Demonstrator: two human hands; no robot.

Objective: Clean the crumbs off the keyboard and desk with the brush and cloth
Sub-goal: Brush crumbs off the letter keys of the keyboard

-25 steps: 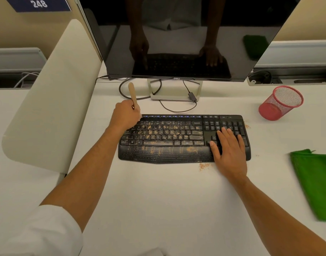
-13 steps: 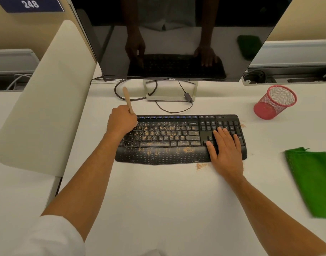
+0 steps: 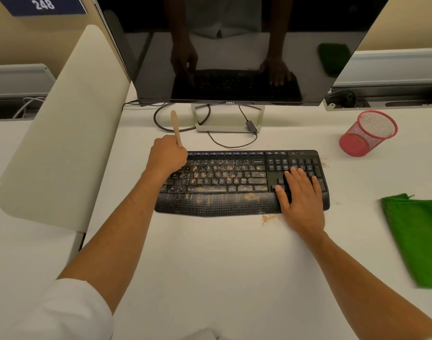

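We see a black keyboard lying on the white table, just in front of the stand of a dark monitor. The left hand sits over the keyboard's far-left corner with its grip curled round the brush — only the pale wooden handle shows, rising from the fist and tilted slightly away toward the monitor; the bristle end is hidden beneath the hand. The right hand lies flat on the keyboard's right end, fingers straight and slightly spread across the number pad, palm over the near edge, holding nothing.

Tan crumbs are scattered over the letter keys and along the palm rest; a small heap lies on the table just before the keyboard's near edge beside the right wrist, and a few specks lie off the keyboard's right end.

The green cloth lies folded on the table well to the right of the keyboard, apart from both hands. A red mesh cup lies tipped on its side near the table's far-right part — its open mouth toward the upper right. A dark cable loops on the table behind the keyboard. A pale partition panel stands along the table's left side, with a blue sign reading 248 above it.
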